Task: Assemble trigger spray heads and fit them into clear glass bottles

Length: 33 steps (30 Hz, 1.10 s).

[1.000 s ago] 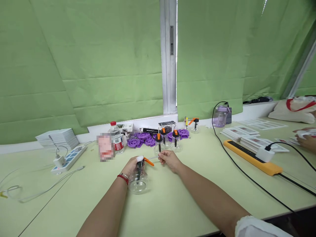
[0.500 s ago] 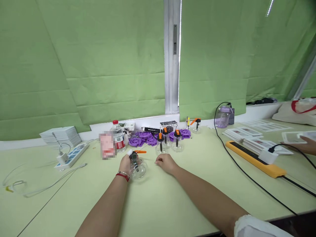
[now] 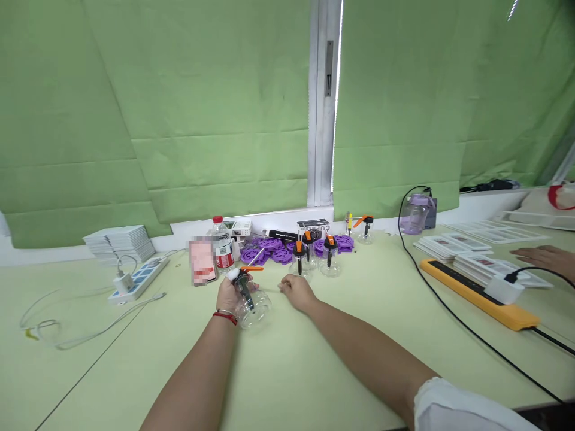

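My left hand (image 3: 229,294) is wrapped round a clear, round-bodied bottle (image 3: 254,308) with a black top, a dark inner stem and an orange lever. The bottle leans, and a white piece (image 3: 233,275) shows at its top near my fingers. My right hand (image 3: 297,292) rests low over the table to the right of it, fingers curled together in a pinch; whether anything is between them I cannot make out. Just beyond stand several similar bottles with orange levers (image 3: 330,258). Purple slotted plastic parts (image 3: 281,256) lie behind them.
A red-capped water bottle (image 3: 223,248) and a blurred pink-screened object (image 3: 202,261) stand at the back left. A white power strip (image 3: 146,276) lies further left. On the right are a yellow power strip (image 3: 476,293), a black cable (image 3: 449,305), stacked cards (image 3: 478,268) and another person's hand (image 3: 545,257).
My view has turned slightly left, so things sit further right in the picture. Both my hands keep nearly the same pose. The other person's hand now lies flat, apart from the white frame.
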### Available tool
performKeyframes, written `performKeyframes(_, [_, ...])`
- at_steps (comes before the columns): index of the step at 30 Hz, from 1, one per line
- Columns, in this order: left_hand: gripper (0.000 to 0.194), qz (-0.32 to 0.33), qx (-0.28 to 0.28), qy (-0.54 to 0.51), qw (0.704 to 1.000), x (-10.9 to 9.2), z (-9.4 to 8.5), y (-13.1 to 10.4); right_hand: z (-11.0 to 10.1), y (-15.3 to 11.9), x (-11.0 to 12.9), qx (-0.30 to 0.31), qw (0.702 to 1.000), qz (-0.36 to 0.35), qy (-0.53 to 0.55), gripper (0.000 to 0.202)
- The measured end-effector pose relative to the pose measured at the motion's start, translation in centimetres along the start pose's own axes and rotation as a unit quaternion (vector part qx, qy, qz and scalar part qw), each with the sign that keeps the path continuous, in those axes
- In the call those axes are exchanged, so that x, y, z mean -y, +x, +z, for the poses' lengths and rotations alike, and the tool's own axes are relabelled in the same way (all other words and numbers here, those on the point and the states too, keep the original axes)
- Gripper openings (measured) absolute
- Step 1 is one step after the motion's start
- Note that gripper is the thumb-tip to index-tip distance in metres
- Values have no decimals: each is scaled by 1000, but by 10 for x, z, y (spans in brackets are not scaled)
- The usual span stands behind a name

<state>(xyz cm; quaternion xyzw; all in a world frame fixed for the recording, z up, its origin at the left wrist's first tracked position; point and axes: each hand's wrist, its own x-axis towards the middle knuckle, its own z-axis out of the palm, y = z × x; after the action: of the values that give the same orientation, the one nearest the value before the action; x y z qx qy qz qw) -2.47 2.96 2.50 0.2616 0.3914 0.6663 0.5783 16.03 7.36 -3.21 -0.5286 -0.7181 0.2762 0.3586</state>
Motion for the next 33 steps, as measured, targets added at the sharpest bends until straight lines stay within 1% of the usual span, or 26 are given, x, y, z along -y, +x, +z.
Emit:
performKeyframes(2, [18, 15, -7, -5, 1000, 0, 4, -1, -6, -8, 0, -1, 1000, 1, 27, 31])
performKeyframes(3, [19, 27, -13, -6, 1000, 0, 7, -2, -10, -14, 2, 10, 998, 9, 56, 39])
performKeyframes(4, [20, 46, -17, -4, 999, 1, 11, -3, -13, -22, 4, 27, 995, 19, 90, 46])
performKeyframes(5, [20, 72, -21, 1, 997, 3, 16, -5, -18, -31, 7, 75, 978, 55, 187, 52])
performKeyframes(6, [21, 106, -21, 9, 994, 6, 21, -8, -22, -41, 11, 141, 944, 80, 288, 56])
performKeyframes(7, [22, 142, -16, 21, 990, 9, 27, -11, -27, -52, 15, 203, 901, 91, 372, 59])
performKeyframes(8, [23, 173, -8, 35, 984, 13, 33, -15, -32, -63, 20, 251, 857, 98, 440, 59])
performKeyframes(9, [24, 197, 2, 47, 979, 18, 40, -20, -37, -73, 24, 282, 817, 105, 491, 58])
performKeyframes(10, [24, 212, 11, 58, 975, 22, 45, -25, -42, -83, 28, 301, 786, 116, 528, 57])
performKeyframes(11, [25, 220, 21, 70, 973, 26, 51, -30, -46, -90, 32, 308, 763, 131, 553, 57])
performKeyframes(12, [26, 222, 34, 89, 970, 29, 55, -35, -51, -96, 34, 297, 752, 142, 571, 55])
performKeyframes(13, [26, 222, 48, 112, 967, 31, 58, -39, -56, -99, 36, 277, 748, 151, 584, 50])
performKeyframes(15, [24, 227, 75, 171, 956, 31, 60, -46, -67, -102, 36, 235, 755, 168, 589, 41])
performKeyframes(16, [23, 229, 92, 205, 947, 29, 60, -48, -73, -101, 36, 224, 762, 179, 580, 38])
performKeyframes(17, [22, 227, 109, 240, 937, 27, 59, -49, -79, -101, 36, 225, 770, 194, 565, 37])
performKeyframes(19, [26, 207, 145, 305, 918, 22, 57, -50, -92, -99, 35, 245, 786, 224, 521, 40])
performKeyframes(21, [30, 188, 170, 350, 902, 18, 57, -51, -100, -99, 34, 257, 805, 232, 482, 41])
performKeyframes(24, [34, 212, 165, 369, 890, 16, 59, -55, -102, -101, 31, 234, 836, 199, 455, 40])
performKeyframes(26, [34, 224, 147, 365, 892, 16, 61, -57, -98, -104, 29, 217, 858, 177, 431, 44])
performKeyframes(27, [35, 212, 133, 365, 897, 17, 61, -59, -96, -105, 27, 201, 877, 159, 407, 46])
performKeyframes(28, [35, 182, 117, 365, 906, 17, 61, -60, -96, -106, 26, 177, 903, 125, 371, 51])
performKeyframes(29, [37, 140, 101, 362, 916, 18, 60, -62, -96, -107, 25, 147, 932, 72, 323, 57])
performKeyframes(30, [39, 87, 88, 358, 926, 19, 59, -63, -98, -107, 23, 112, 958, 4, 266, 63])
performKeyframes(31, [41, 33, 78, 350, 933, 20, 58, -65, -102, -107, 22, 85, 972, -76, 205, 67])
performKeyframes(32, [43, -13, 73, 339, 938, 20, 57, -66, -106, -107, 21, 68, 975, -146, 154, 65])
performKeyframes(33, [44, -41, 73, 329, 941, 20, 55, -68, -109, -107, 21, 60, 972, -194, 119, 61])
